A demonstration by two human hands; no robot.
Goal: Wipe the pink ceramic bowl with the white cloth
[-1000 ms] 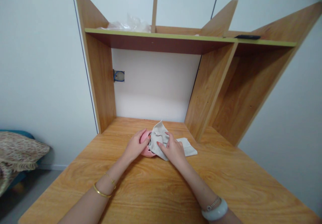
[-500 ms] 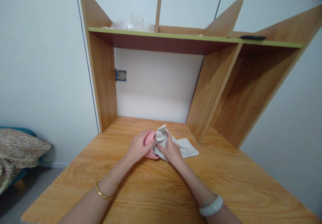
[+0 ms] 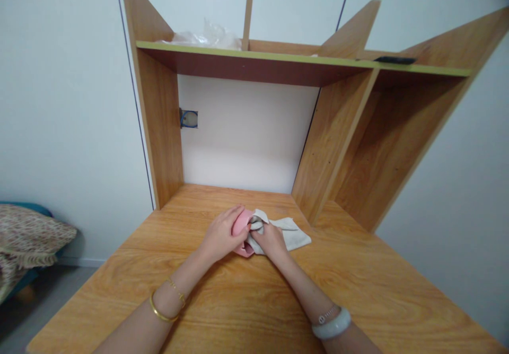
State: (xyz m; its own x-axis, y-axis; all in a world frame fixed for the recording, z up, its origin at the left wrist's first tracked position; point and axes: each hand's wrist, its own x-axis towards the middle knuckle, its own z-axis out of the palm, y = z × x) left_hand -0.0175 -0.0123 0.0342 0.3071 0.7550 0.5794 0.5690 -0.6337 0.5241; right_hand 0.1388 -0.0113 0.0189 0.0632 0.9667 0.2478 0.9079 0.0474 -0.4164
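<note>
My left hand is wrapped round a pink hollow item, perhaps a case or cup, whose opening faces right; its exact kind I cannot make out. A light grey cloth is bunched at that opening, and its loose end trails to the right over the wooden desk. My right hand grips the bunched part, with its fingertips at or inside the mouth of the pink item. The fingers partly hide where cloth and pink item meet.
A wooden shelf unit rises from the desk's back. Clear plastic wrapping and a dark flat object lie on its upper shelf. A wall socket box shows at the left. A patterned fringed cover hangs over blue furniture at far left.
My right hand has pushed left and deeper, and the cloth standing up at the opening has sunk lower. The pink item has tilted slightly, its opening turned more towards me.
</note>
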